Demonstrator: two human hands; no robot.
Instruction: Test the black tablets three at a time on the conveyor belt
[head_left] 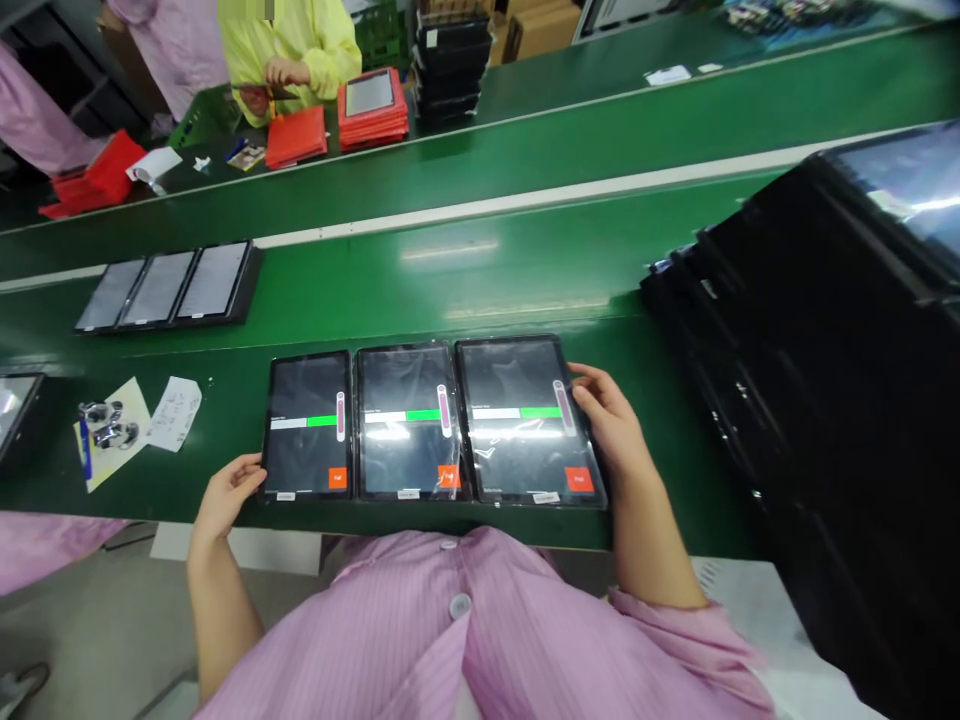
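Three black tablets lie side by side at the near edge of the green bench, screens lit with white-and-green bars and orange buttons: the left tablet (306,425), the middle tablet (409,422) and the right tablet (525,420). My left hand (225,492) rests at the left tablet's lower left edge, fingers curled against it. My right hand (611,420) lies along the right tablet's right edge, fingers bent onto its rim. Neither tablet is lifted.
A tall stack of black trays (825,400) fills the right side. A tray with three dark tablets (169,287) sits on the conveyor belt at the left. Paper slips (174,410) and clips lie at the left. Across the line, a person in yellow (289,50) stands by red cases (373,108).
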